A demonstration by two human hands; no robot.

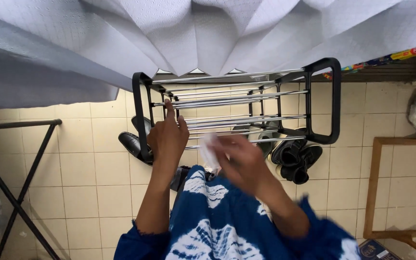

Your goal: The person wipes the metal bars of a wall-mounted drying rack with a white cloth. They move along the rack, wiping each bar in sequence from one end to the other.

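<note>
The left hand (pixel 168 137) rests with a loose, half-spread grip on the shoe rack (pixel 239 103), forefinger touching a chrome bar. The blurred right hand (pixel 240 161) pinches a white cloth (pixel 209 150) just beside it. Below lie black shoes (pixel 292 156) on the tiled floor (pixel 92 163); a grey curtain (pixel 208 33) hangs beyond.

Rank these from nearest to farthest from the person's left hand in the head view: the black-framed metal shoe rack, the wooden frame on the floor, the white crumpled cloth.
1. Black-framed metal shoe rack, touched by left hand.
2. White crumpled cloth, just right, in right hand.
3. Wooden frame, far right on the floor.
</note>
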